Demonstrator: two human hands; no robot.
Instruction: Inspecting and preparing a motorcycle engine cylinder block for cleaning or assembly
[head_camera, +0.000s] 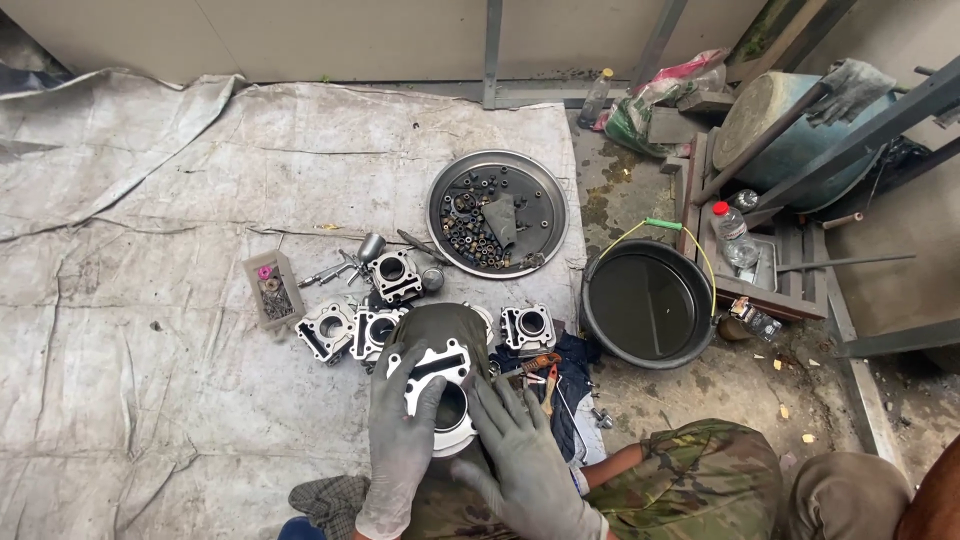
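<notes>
Both my hands wear grey gloves. My left hand (398, 440) grips the left side of a white engine cylinder block (440, 385) with a round bore, which rests on my knee. My right hand (522, 462) lies flat against the block's right lower side, fingers spread. Several other metal cylinder blocks stand on the sheet just beyond: one (396, 274) farthest back, two (325, 329) (378, 328) at left and one (527, 326) at right. Pliers with red-orange handles (537, 370) lie on a dark cloth beside my right hand.
A round metal tray (497, 212) of small nuts and parts with a grey rag sits farther back. A black bucket (648, 303) of dark liquid stands to the right. A small box of bits (271, 289) lies at left. Bottles, metal bars and a blue drum crowd the right side.
</notes>
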